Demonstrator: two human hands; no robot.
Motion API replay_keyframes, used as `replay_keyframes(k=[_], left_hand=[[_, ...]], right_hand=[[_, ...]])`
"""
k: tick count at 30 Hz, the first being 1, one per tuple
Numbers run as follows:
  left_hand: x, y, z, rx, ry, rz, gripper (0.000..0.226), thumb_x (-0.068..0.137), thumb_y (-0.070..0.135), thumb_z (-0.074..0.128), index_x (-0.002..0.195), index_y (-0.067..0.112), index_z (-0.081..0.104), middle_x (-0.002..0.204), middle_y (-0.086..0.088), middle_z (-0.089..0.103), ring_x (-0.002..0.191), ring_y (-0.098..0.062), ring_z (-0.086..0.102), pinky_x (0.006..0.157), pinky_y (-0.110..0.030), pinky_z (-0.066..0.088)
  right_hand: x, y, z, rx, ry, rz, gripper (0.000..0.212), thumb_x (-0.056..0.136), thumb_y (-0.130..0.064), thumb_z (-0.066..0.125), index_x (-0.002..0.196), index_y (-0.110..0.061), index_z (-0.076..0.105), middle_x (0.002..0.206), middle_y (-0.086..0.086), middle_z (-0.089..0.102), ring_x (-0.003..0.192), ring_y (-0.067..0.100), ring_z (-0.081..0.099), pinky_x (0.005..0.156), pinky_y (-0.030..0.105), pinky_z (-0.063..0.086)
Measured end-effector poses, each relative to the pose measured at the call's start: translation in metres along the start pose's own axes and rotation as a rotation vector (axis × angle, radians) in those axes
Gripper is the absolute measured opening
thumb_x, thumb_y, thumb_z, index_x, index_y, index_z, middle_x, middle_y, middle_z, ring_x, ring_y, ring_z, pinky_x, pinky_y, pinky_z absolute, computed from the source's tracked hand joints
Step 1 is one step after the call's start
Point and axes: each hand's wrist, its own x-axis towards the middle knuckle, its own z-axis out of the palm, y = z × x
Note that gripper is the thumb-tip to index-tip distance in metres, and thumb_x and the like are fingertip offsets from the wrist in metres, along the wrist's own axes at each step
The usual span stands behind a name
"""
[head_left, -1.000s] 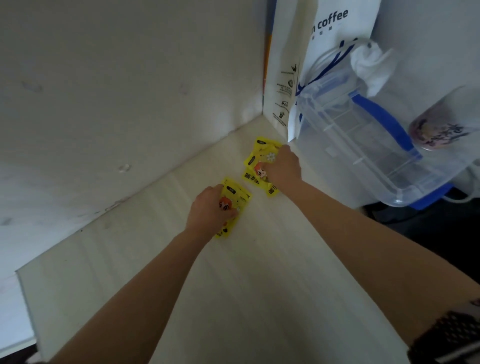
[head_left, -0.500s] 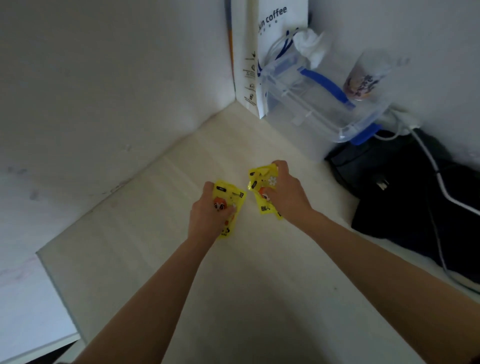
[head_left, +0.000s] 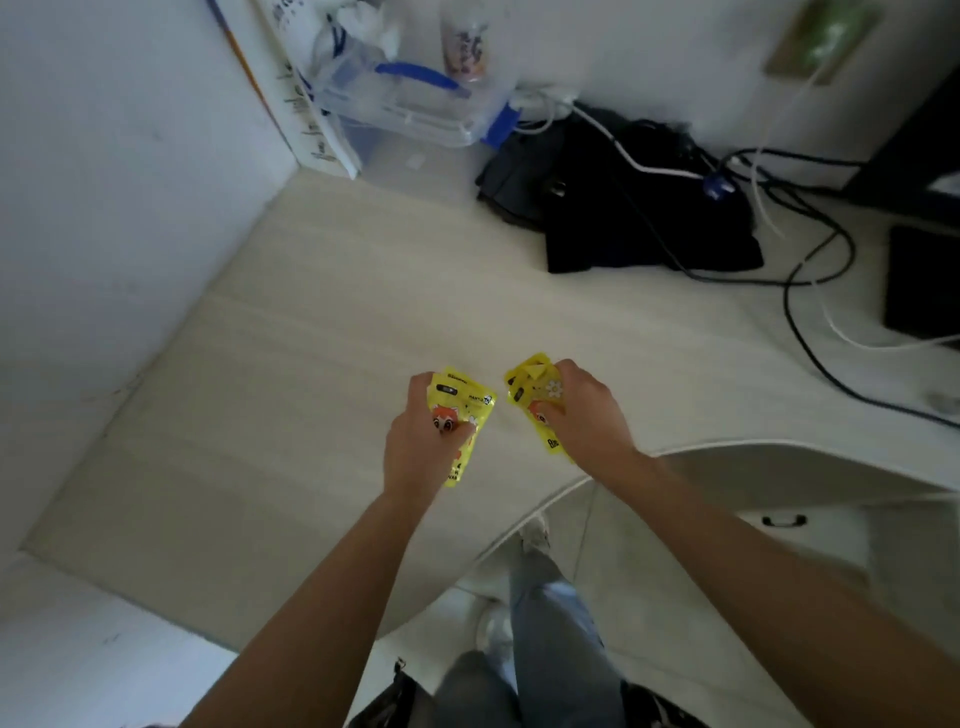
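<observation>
Left hand (head_left: 422, 444): grasping the left packet. The fingers wrap its far left edge and the thumb lies across its printed face, beside an orange cartoon figure.
Left packet (head_left: 464, 399): yellow and flat, with black labels near the top. It is held roughly upright, and its lower end shows below the hand. It is over the desk in front of the person, left of the other packet and apart from it.
Right hand (head_left: 584, 415): grasping the right packet, fingers curled over its right side and knuckles turned up toward the camera.
Right packet (head_left: 527, 387): yellow, with a white flower mark and a bit of orange print; its top corner is bent over. The hand hides most of it — I cannot tell whether it is one packet or a stack. It is over the desk, close to the curved front edge.
Desk (head_left: 322, 332): pale wood grain, set into a corner of white walls, with a rounded cut-out at the front.
Far corner: a clear plastic box (head_left: 415, 111) with blue handles sits just beside a white paper bag (head_left: 306, 119). A printed cup (head_left: 464, 49) shows above the box — blurred.
Right of the box: a black bag (head_left: 639, 223) lies on the desk. Black cables (head_left: 797, 306) and a white cable (head_left: 631, 161) run across and beside it.
Below the desk edge: the person's legs in blue jeans (head_left: 545, 613), over a pale floor.
</observation>
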Motion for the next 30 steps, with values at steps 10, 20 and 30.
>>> replay_keyframes(k=[10, 20, 30], left_hand=[[-0.110, 0.039, 0.094, 0.234, -0.313, 0.358, 0.040, 0.074, 0.027, 0.073, 0.102, 0.019, 0.046, 0.085, -0.001, 0.066, 0.081, -0.032, 0.062, 0.063, -0.035, 0.048], [-0.238, 0.097, 0.224, 0.334, -0.532, 0.609, 0.049, 0.075, 0.031, 0.075, 0.114, 0.019, 0.049, 0.098, -0.002, 0.068, 0.089, -0.030, 0.063, 0.065, -0.034, 0.047], [-0.376, 0.156, 0.354, 0.369, -0.600, 0.644, 0.047, 0.074, 0.036, 0.076, 0.109, 0.023, 0.047, 0.093, -0.003, 0.069, 0.086, -0.031, 0.064, 0.065, -0.037, 0.051]], right_hand=[[-0.170, 0.124, -0.027, 0.067, 0.259, 0.278, 0.039, 0.087, -0.028, 0.065, 0.117, -0.015, 0.044, 0.111, 0.011, 0.059, 0.104, 0.034, 0.056, 0.072, 0.040, 0.048], [-0.328, 0.262, -0.077, 0.061, 0.383, 0.482, 0.039, 0.090, -0.030, 0.062, 0.121, -0.017, 0.042, 0.117, 0.009, 0.058, 0.105, 0.034, 0.054, 0.070, 0.040, 0.048], [-0.448, 0.402, -0.142, 0.042, 0.366, 0.574, 0.038, 0.092, -0.033, 0.058, 0.121, -0.018, 0.038, 0.113, 0.008, 0.058, 0.102, 0.033, 0.053, 0.068, 0.042, 0.050]])
